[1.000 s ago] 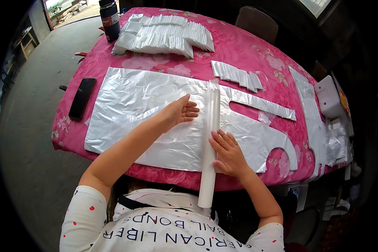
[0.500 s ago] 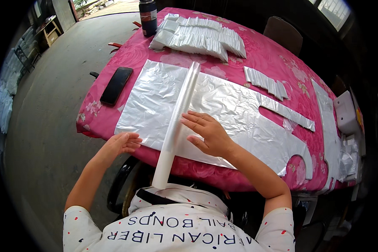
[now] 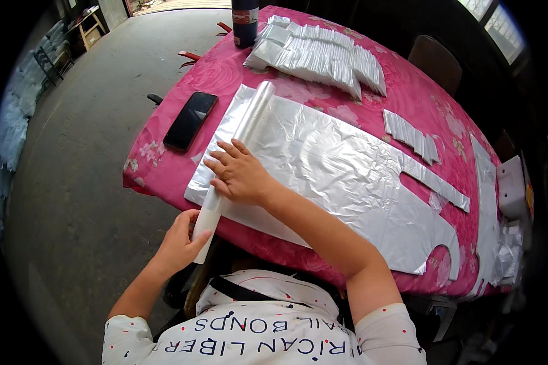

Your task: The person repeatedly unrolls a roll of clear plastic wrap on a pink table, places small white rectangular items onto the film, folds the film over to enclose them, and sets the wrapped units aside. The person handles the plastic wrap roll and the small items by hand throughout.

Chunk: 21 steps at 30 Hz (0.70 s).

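A long, pale tube or roll [image 3: 256,111] lies crosswise over the left part of a flat, shiny white plastic bag [image 3: 341,176] with two strap-like handles pointing right. Its near end juts out past the table's edge, and there my left hand [image 3: 180,242] is closed around it, thumb on top. My right hand [image 3: 240,177] rests on the tube farther up, fingers spread and pressing flat. Only a narrow strip of the bag shows left of the tube. Whether the tube is a separate core or rolled film, I cannot tell.
A black phone [image 3: 190,121] lies left of the bag on the pink flowered tablecloth [image 3: 149,152]. Folded white plastic bundles [image 3: 323,55] are heaped at the back beside a dark bottle [image 3: 245,23]. A smaller bundle [image 3: 411,135] and another plastic bag [image 3: 486,207] lie to the right.
The tube has moved left across the bag, and less bag shows on its left side. My left hand has taken hold of its near end. My right hand has come down onto the tube.
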Tool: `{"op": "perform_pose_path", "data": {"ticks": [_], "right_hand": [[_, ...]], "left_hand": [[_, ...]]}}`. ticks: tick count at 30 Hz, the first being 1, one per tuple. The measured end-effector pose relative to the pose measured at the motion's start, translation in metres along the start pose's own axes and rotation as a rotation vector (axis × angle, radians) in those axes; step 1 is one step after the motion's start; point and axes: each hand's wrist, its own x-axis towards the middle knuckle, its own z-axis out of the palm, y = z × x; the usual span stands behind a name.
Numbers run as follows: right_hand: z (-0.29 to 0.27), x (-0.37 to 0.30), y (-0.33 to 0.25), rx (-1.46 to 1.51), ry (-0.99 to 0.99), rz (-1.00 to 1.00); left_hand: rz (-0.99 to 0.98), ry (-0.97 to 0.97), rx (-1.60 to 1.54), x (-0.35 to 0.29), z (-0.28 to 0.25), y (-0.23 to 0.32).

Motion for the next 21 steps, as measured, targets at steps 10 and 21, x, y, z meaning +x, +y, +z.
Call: {"op": "perform_pose_path", "data": {"ticks": [10,21], "right_hand": [[0.006,-0.001,-0.026,0.463,0.827,0.432],[-0.074,-0.063,-0.010,1.413,0.949,0.654]], "left_hand": [[-0.140,-0.349,-0.588,-0.002,0.009,0.006],[-0.158,-0.435,-0.463,0.020,0.066,0.066]]}}
